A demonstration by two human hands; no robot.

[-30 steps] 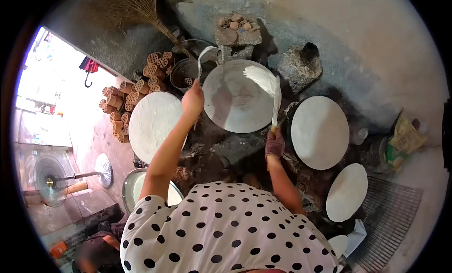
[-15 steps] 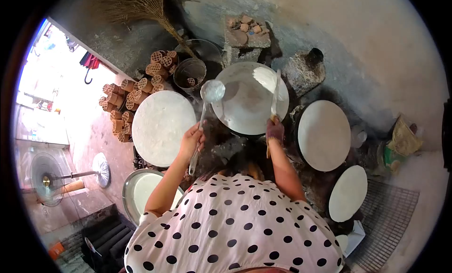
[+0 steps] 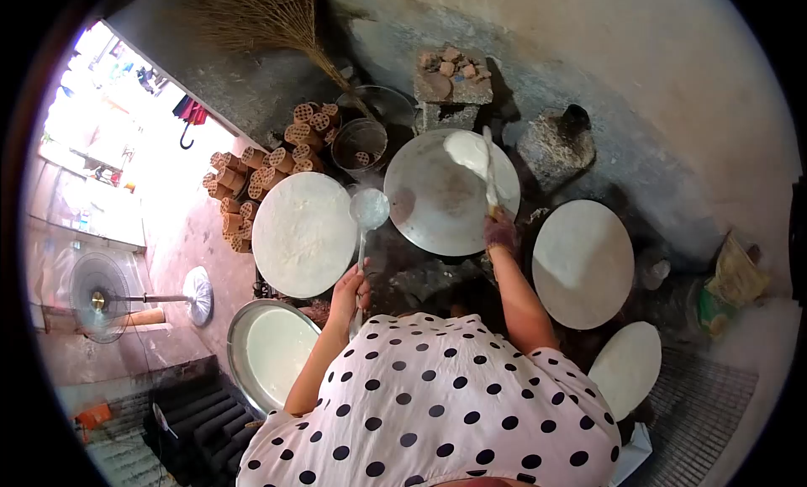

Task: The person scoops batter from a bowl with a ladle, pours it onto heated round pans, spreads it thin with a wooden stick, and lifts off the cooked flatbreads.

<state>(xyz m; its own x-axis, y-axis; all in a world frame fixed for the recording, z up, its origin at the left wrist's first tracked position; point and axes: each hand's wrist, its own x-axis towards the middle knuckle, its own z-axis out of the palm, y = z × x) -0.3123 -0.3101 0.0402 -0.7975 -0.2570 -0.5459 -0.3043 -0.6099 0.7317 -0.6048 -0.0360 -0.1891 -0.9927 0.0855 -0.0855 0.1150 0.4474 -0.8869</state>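
The left hand (image 3: 350,292) is closing around the handle of a metal ladle (image 3: 370,208), its forearm slanting forward and the elbow bending. The ladle's round bowl is pointing away from the body, showing in the gap between a white-topped disc (image 3: 304,235) and a broad round pan (image 3: 429,193). The right hand (image 3: 500,233), wearing a dark reddish glove, is clamping on a white-coated flat stick (image 3: 490,172); that arm is reaching forward, nearly straight. The stick is lying across the pan's right side in this view, its tip pointing to the far edge. Beside it, a thick white patch (image 3: 466,151) is resting on the pan near that far edge.

At the near left, a wide metal basin (image 3: 238,371) is holding smooth, creamy white liquid. Beyond the left disc, a dark bucket (image 3: 349,163) is standing with a perforated clay-coloured cylinder (image 3: 362,157) inside; more such cylinders are piling up to its left. Right of the pan, a large pale disc (image 3: 582,264) is lying, with a smaller pale disc (image 3: 626,369) nearer the body.
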